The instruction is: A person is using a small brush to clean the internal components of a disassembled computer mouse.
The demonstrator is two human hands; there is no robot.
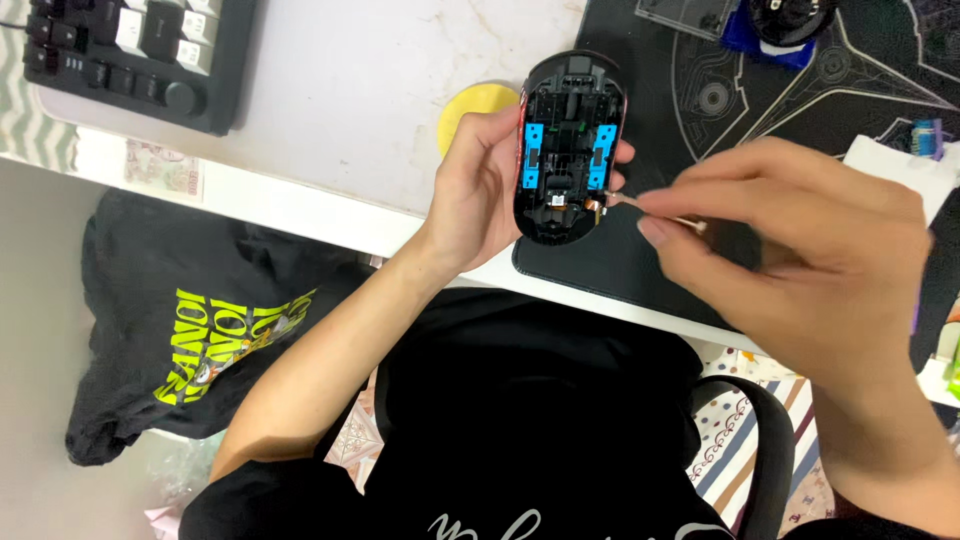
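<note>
At the far left a black keyboard [130, 55] sits on the white tabletop [350, 90], with a yellow disc [470, 108] lying just behind your left hand [480, 195]. Your left hand is wrapped around the opened black mouse shell [567, 145], holding it upright above the tabletop's edge so its blue inner parts face you. Just to its right, your right hand [800, 260] has thumb and fingers pressed together on a thin stick [655, 210] whose tip touches the shell's lower right edge, over the black mat [800, 110].
</note>
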